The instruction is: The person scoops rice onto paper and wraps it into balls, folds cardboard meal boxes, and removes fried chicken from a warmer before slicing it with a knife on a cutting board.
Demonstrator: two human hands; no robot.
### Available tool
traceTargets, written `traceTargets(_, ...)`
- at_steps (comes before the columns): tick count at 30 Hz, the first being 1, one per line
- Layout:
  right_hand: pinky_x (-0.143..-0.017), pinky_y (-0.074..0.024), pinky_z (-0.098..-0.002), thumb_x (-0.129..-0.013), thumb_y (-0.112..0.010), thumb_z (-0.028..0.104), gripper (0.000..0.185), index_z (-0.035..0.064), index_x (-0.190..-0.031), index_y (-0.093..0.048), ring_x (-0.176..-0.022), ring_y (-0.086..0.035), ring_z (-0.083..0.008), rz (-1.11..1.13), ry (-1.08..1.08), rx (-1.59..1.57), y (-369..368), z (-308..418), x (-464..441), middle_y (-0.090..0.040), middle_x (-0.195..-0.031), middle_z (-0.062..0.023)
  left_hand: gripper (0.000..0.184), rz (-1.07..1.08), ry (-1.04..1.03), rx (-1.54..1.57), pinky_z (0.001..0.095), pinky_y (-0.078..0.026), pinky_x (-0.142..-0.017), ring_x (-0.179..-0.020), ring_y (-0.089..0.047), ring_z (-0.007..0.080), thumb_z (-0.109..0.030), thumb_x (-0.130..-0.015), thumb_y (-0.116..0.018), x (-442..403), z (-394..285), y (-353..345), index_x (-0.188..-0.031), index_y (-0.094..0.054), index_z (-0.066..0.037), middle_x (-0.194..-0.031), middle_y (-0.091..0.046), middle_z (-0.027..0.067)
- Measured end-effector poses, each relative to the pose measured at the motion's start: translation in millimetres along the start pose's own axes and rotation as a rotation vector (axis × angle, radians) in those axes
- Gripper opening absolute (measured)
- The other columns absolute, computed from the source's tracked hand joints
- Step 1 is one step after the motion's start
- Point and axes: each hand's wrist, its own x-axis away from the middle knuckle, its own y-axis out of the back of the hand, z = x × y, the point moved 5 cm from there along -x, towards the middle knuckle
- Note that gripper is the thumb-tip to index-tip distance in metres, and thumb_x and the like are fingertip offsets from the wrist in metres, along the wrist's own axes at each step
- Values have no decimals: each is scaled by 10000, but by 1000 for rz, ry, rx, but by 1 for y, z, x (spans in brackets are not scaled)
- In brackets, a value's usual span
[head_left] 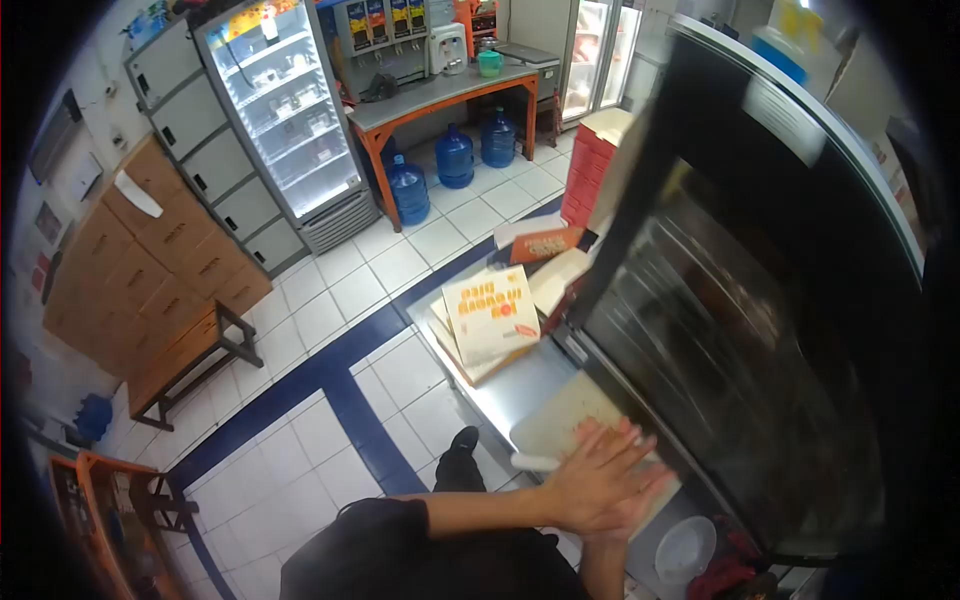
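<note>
White-tiled floor [290,440] with blue bands runs across the room. Biggest item: black cabinet [720,330] at right, glossy streaked panel, can't make out the inside. Lit display fridge [290,110] holds rows of small items, too small to identify. Brown cartons [130,270] stacked by the grey lockers [215,140], contents hidden. Steel worktable [510,395] runs alongside the cabinet. Three blue water jugs [455,160] under the far table [450,95], fill level unclear. Flat food boxes [490,315] on the worktable, top one lettered "joy in every bite", contents hidden; pile sits skewed, so an arm bump could slide it off. Pale cutting board [555,415], same table. Left hand [600,480] lies over right hand [645,500] above the board, palms together, fingers extended; can't tell if anything's between them. Translucent tub [686,550] near the right hand, contents unreadable; a stray wrist swing could tip it. Brown crumbs [600,412] on the board: a careless sweep could scatter them.
</note>
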Motion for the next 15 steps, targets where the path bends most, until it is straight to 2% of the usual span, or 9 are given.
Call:
traceTargets(1, -1266, -145, -466, -1001, -222, 752, 968, 24, -1634, -139, -1557, -208, -329, -47, 49, 510, -6, 1, -22, -208, -1679, -215, 792, 135, -77, -216, 551, -137, -1249, -1567, -192, 362, -454, -1010, -524, 9, 34, 2, -1611, -251, -16, -1658, -259, 236)
traceTargets(2, -1239, -210, -475, -1007, -283, 727, 932, 22, -1612, -207, -1518, -285, -329, -63, 90, 689, -17, 2, -45, -285, -1638, -224, 710, 369, 131, -352, 651, -192, -1194, -1504, -328, 394, -411, -1003, -535, 10, 65, 17, -1566, -354, -20, -1609, -350, 248)
traceTargets(4, -1186, -340, -492, -1018, -405, 676, 860, 17, -1566, -344, -1440, -439, -330, -106, 164, 1040, -40, 3, -76, -439, -1556, -241, 475, 203, 226, -221, 602, -434, -991, -1216, -615, 383, -379, -991, -601, -10, 124, 68, -1296, -618, -16, -1318, -642, 214)
traceTargets(7, -1137, -413, -457, -1015, -477, 639, 839, -42, -1502, -420, -1280, -601, -351, -130, 196, 1421, -46, -17, -92, -586, -1392, -281, 371, -213, 386, -235, 459, -508, -770, -880, -681, 382, -274, -928, -710, -110, 185, 182, -1184, -663, -9, -989, -708, 204)
traceTargets(9, -1038, -502, -434, -1025, -602, 423, 625, -47, -1426, -513, -1187, -665, -325, -222, 103, 1569, -36, -39, -97, -645, -1334, -235, 515, -277, 303, -517, 491, -508, -822, -936, -674, 396, -319, -879, -760, -170, 254, 215, -1247, -628, 16, -1043, -704, 217)
traceTargets(11, -1020, -515, -426, -1020, -639, 304, 516, -30, -1404, -553, -1172, -672, -297, -326, -57, 1650, -30, -61, -99, -665, -1321, -212, 650, -104, 345, -662, 491, -517, -885, -1093, -683, 376, -413, -850, -755, -210, 322, 221, -1322, -608, 9, -1193, -706, 211)
traceTargets(12, -1015, -517, -415, -1012, -650, 290, 505, -20, -1400, -560, -1164, -677, -292, -286, -159, 1744, -31, -71, -99, -672, -1311, -206, 534, 118, 488, -619, 499, -540, -859, -1060, -710, 379, -452, -868, -695, -221, 329, 225, -1191, -710, -26, -1124, -733, 213)
traceTargets(13, -1009, -519, -404, -1004, -662, 275, 494, -10, -1396, -568, -1156, -682, -288, -266, -253, 1833, -33, -76, -96, -678, -1300, -199, 427, 453, 590, -804, 501, -565, -804, -986, -738, 378, -442, -875, -652, -216, 390, 214, -1000, -778, -54, -1019, -754, 207)
traceTargets(15, -984, -525, -393, -1004, -651, 285, 479, 29, -1401, -577, -1121, -692, -294, -267, -325, 1962, -41, -80, -84, -693, -1260, -188, 301, 338, 417, -948, 495, -549, -693, -797, -729, 384, -328, -869, -629, -193, 476, 224, -860, -765, -59, -880, -741, 204)
